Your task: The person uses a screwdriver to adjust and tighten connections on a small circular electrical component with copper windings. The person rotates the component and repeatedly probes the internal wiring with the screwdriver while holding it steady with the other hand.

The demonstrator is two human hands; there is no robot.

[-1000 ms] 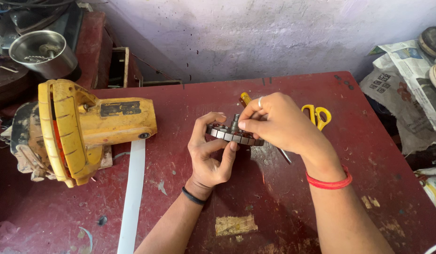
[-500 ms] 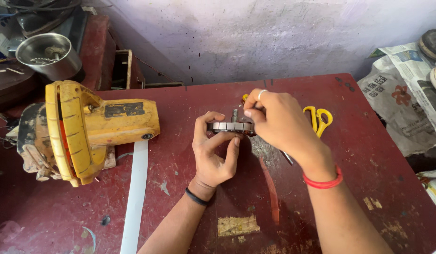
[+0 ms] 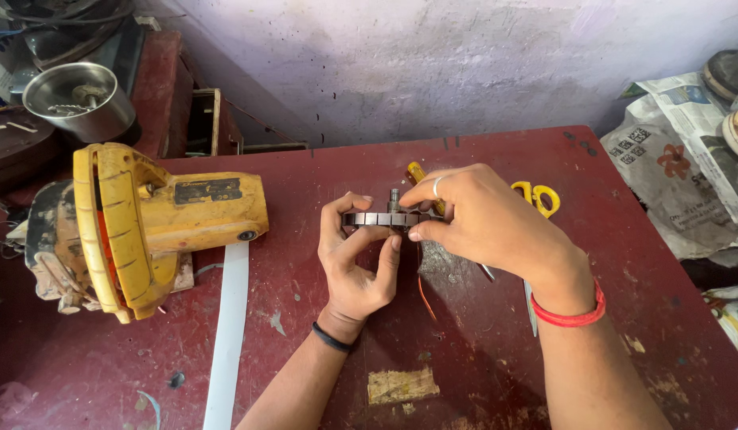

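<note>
The ridged metal disc with a short shaft (image 3: 382, 218) now sits slightly higher above the red table (image 3: 480, 334) than before, pinched between the left hand (image 3: 355, 263) and right hand (image 3: 484, 223). The worn yellow chainsaw body (image 3: 158, 215) lies well left; yellow-handled scissors (image 3: 536, 197) lie just beyond.

Counted: two hands, left hand (image 3: 355, 263) and right hand (image 3: 480, 219); one metal disc part (image 3: 377, 219); one yellow power tool (image 3: 146, 223); one steel bowl (image 3: 78, 99); one white strip (image 3: 228, 334); one yellow-handled scissors (image 3: 538, 197).
</note>
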